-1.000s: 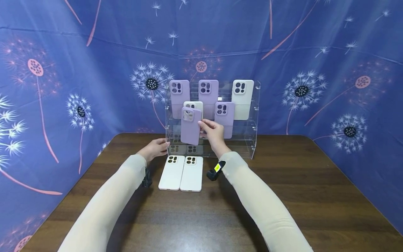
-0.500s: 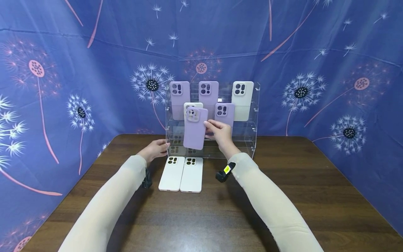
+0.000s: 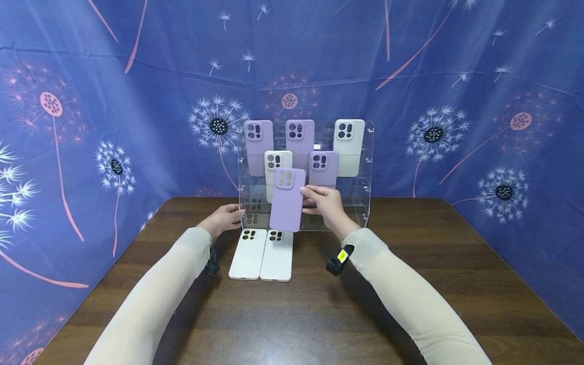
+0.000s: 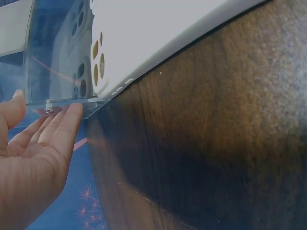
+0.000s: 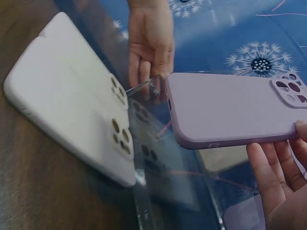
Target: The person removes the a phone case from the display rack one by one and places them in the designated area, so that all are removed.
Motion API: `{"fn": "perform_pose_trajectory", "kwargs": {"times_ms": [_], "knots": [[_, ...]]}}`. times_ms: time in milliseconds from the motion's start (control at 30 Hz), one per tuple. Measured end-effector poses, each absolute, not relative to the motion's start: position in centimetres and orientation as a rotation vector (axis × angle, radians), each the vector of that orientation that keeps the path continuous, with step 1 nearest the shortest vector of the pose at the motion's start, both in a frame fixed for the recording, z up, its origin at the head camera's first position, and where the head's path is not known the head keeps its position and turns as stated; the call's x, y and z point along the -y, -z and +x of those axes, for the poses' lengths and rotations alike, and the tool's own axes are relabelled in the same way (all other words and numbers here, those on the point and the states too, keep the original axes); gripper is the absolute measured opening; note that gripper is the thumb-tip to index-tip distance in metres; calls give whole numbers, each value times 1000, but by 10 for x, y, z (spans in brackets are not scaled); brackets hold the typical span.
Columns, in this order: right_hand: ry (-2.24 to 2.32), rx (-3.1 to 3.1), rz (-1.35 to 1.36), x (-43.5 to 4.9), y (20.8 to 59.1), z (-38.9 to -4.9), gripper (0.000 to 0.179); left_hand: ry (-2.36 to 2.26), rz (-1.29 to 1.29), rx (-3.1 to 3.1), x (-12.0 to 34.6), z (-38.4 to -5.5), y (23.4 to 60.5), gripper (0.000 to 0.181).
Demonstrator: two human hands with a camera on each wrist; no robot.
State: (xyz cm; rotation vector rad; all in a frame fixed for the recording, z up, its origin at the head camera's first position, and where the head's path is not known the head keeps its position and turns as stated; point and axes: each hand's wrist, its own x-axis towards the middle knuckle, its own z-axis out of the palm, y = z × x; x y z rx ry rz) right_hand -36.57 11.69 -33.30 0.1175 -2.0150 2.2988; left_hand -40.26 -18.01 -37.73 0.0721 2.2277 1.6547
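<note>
My right hand [image 3: 326, 205] pinches a lilac phone case [image 3: 287, 203] by its right edge. The case is held upright in front of a clear acrylic tiered display stand [image 3: 360, 208], camera cutout at the top. In the right wrist view the thumb [image 5: 301, 130] lies on the case's back and the fingers are under its edge. My left hand [image 3: 223, 219] touches the stand's left side; its fingers [image 4: 67, 127] are nearly straight in the left wrist view. Two white phone cases [image 3: 247, 258] lie side by side on the table before the stand.
On the stand's top tier are two lilac cases [image 3: 258, 144] and a white case [image 3: 349, 147]. Lower down stand a partly covered white case [image 3: 269, 172] and a lilac case [image 3: 324, 170]. A blue dandelion-print cloth [image 3: 159, 91] hangs behind the brown wooden table [image 3: 410, 253].
My right hand has drawn the lilac case down, slightly right and away from the stand, uncovering more of the white case behind. The left hand stays at the stand's side.
</note>
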Motion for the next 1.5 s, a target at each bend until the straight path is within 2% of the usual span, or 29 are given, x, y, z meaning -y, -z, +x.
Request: {"fn": "perform_pose_trajectory", "kwargs": {"times_ms": [300,667,867,1500], "knots": [[-2303,2090,81,-122,346,-360,38,-1638,105,-2240,180,-402,376,61],[-2276,2233,107,-126,362,-345,35,-1619,91,-2279,177,-402,372,53],[-2287,2287,32,-128,372,-336,37,-1607,120,-2279,177,-400,370,50],[-2324,2383,-105,-152,394,-325,39,-1620,119,-2259,177,-400,369,54]]}}
